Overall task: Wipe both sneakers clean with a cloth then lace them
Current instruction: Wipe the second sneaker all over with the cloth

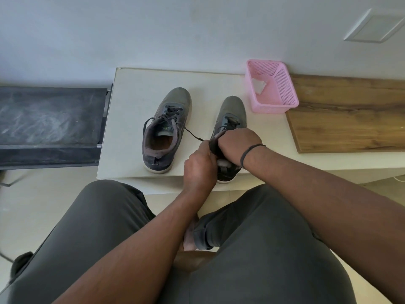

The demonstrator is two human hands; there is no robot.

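Note:
Two grey sneakers stand side by side on a white low table [131, 91], toes pointing away from me. The left sneaker [166, 130] has black laces trailing loose, one end running right across the table. My hands work over the collar of the right sneaker [232, 110]. There my right hand [237, 145] grips the tongue and upper edge of the shoe. My left hand [200, 165] pinches something dark at the shoe's left side, a lace or the collar; I cannot tell which. A white cloth [258, 85] lies in the pink basket [285, 93].
The pink mesh basket stands at the table's back right, next to a wooden board [350, 115]. A dark fabric shelf [50, 119] is at the left. My knees [109, 216] fill the foreground, close to the table's front edge.

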